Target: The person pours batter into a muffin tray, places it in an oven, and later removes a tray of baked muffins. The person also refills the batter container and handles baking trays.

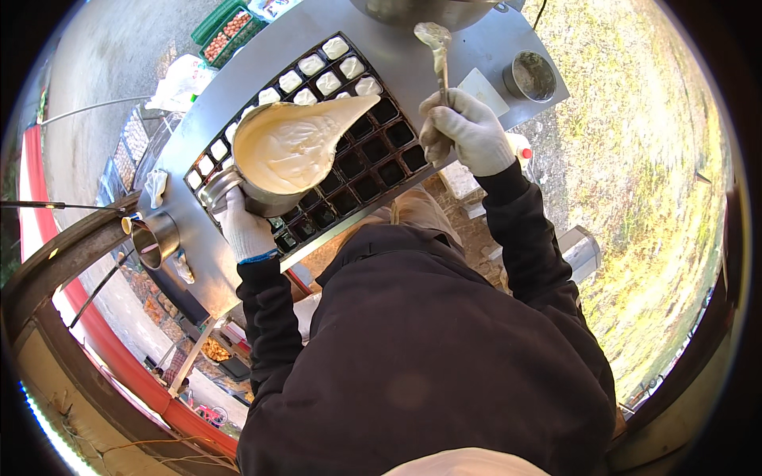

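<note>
My gloved left hand [245, 229] grips the handle of a metal pouring jug [271, 202] with a long spout. Pale, thick batter [292, 146] coats the inside and reaches into the spout. Beneath the jug lies a dark moulded baking pan [375, 146] with rows of square wells. White batter [328, 83] fills wells along its far and left sides, while the nearer wells look dark; the jug hides part of the pan. In my gloved right hand [464, 128] a spoon [441, 65] is held upright, its head smeared with batter, just beyond the pan's right edge.
A large metal bowl [425, 13] stands at the table's far edge. To the right are a white flat board [483, 98] and a metal pot [530, 76]. A metal container [156, 241] sits at the left end. Beyond the table is a green crate [232, 35] of eggs.
</note>
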Motion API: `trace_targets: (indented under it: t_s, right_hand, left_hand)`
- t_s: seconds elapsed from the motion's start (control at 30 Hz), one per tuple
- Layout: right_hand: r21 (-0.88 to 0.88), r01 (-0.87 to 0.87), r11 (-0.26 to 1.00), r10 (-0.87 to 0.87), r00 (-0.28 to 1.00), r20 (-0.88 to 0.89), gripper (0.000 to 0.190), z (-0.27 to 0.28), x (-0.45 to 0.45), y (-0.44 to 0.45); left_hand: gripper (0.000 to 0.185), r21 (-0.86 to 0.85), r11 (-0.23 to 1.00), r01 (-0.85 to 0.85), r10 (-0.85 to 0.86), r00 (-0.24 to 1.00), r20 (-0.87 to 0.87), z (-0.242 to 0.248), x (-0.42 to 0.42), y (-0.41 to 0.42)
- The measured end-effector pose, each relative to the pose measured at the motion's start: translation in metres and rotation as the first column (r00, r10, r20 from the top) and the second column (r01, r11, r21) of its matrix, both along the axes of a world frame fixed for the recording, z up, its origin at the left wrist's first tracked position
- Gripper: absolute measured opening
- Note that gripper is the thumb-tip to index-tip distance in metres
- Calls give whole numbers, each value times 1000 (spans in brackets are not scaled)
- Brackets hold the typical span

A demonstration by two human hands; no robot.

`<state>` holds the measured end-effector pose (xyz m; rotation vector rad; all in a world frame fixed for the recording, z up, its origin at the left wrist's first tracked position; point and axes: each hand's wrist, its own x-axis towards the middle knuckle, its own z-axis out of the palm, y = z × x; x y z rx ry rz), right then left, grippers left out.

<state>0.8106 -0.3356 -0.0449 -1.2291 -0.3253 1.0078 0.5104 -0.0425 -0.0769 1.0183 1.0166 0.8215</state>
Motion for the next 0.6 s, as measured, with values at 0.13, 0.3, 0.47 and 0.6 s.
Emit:
trace_targets:
  t_s: [0.13,0.3,0.47,0.6]
  right_hand:
    - [-155,-59,986,78,990,114,39,2,-16,7]
    - [-278,-83,957,124,983,133,34,-27,-36,15]
    - [-400,-110,910,205,958,203,26,-32,-49,22]
    - [-388,59,920,276,607,745,20,-63,-57,21]
  left_hand:
    - [33,99,995,24,-18,998,-64,15,16,-16]
    - [36,176,981,82,-61,991,-120,7,15,-13]
    - [37,177,980,95,-76,991,-109,8,19,-14]
    - [33,200,975,95,-70,989,-131,6,19,-14]
